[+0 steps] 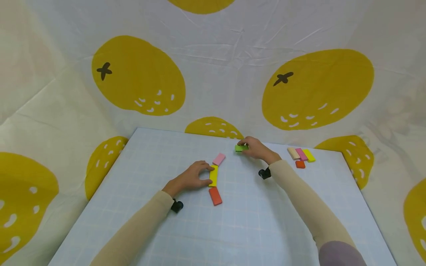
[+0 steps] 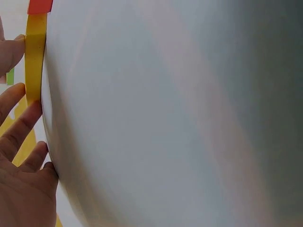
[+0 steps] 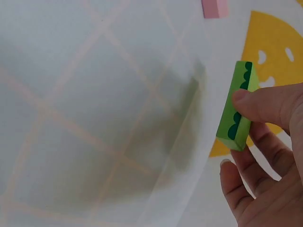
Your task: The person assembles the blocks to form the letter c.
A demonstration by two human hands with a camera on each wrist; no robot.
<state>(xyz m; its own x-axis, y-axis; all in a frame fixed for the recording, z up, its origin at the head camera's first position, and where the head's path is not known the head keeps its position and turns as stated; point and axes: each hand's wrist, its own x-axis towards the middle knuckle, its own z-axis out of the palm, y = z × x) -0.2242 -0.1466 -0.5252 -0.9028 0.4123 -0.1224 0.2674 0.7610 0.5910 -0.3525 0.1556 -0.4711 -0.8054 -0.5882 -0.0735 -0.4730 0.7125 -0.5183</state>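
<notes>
A yellow block [image 1: 213, 176] lies flat between a pink block [image 1: 219, 159] and a red block [image 1: 215, 196]. My left hand [image 1: 191, 176] touches its left side with spread fingers and thumb; in the left wrist view fingertips of the left hand [image 2: 23, 156] meet the yellow block [image 2: 35, 56]. My right hand [image 1: 257, 148], near the far edge, pinches a green block [image 1: 241, 148]. In the right wrist view, the right hand [image 3: 270, 142] has its thumb on the green block [image 3: 233, 113], which is held above the surface; dark green scallops run along one face.
At the far right lie a beige block [image 1: 293, 153], a magenta block [image 1: 301, 154], another yellow block [image 1: 309, 155] and a small red-orange block [image 1: 300, 164]. They rest on the pale blue checked table [image 1: 186, 236]. White cloth with yellow fruit shapes hangs behind and beside it.
</notes>
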